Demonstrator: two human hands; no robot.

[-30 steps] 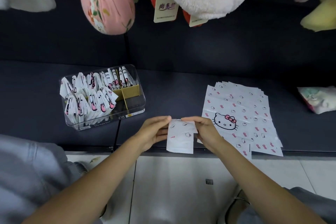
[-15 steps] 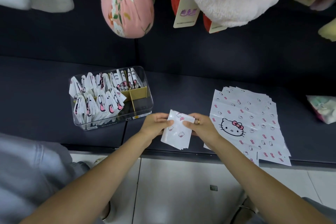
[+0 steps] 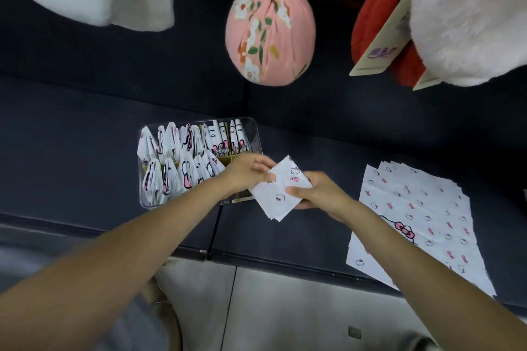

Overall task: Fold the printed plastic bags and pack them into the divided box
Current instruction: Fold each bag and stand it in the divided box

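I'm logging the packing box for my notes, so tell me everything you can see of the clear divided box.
The clear plastic divided box, a rounded rectangle, sits on the dark blue cushioned surface, left of the hands. Tan card dividers split it into compartments. Folded white printed bags stand upright in two rows, filling most of it. The left hand hides its near right corner.

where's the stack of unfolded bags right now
In the head view the stack of unfolded bags lies flat on the dark cushion, right of both hands.

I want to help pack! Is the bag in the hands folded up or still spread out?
Folded. The printed bag is a small square with layered edges, pinched by the left hand and right hand.
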